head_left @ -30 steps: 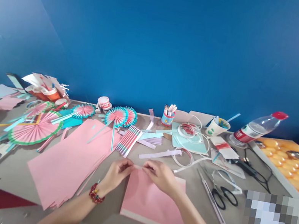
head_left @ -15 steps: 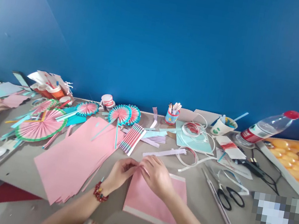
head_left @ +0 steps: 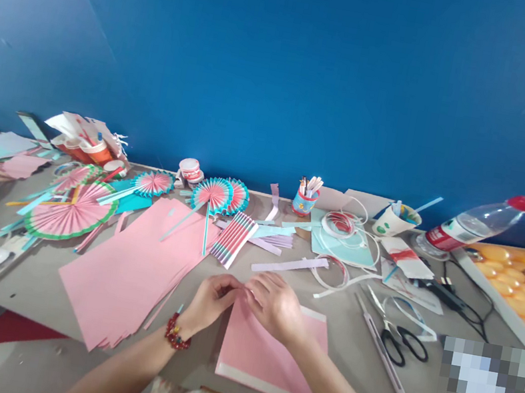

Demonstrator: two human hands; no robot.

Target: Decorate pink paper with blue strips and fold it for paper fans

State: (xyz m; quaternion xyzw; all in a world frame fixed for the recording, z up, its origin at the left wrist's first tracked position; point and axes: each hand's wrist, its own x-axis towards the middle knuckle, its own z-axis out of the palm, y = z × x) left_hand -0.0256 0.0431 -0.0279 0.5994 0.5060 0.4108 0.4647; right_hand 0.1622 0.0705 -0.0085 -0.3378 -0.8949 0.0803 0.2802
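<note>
the left hand [head_left: 212, 299] pinches the far left corner of the pink sheet [head_left: 269, 357] between thumb and fingers; the right hand [head_left: 277, 306] is closed on the far edge just beside it, fingers bent; the sheet lies flat on the counter [head_left: 198, 358], white bands along its near and far edges; a stack of pink paper [head_left: 132, 268] lies to its left, a pleated piece [head_left: 233, 240] beyond the hands, scissors [head_left: 390, 326] to the right.

There are three blue-edged fans [head_left: 153, 183] and one bottle [head_left: 469, 226].
</note>
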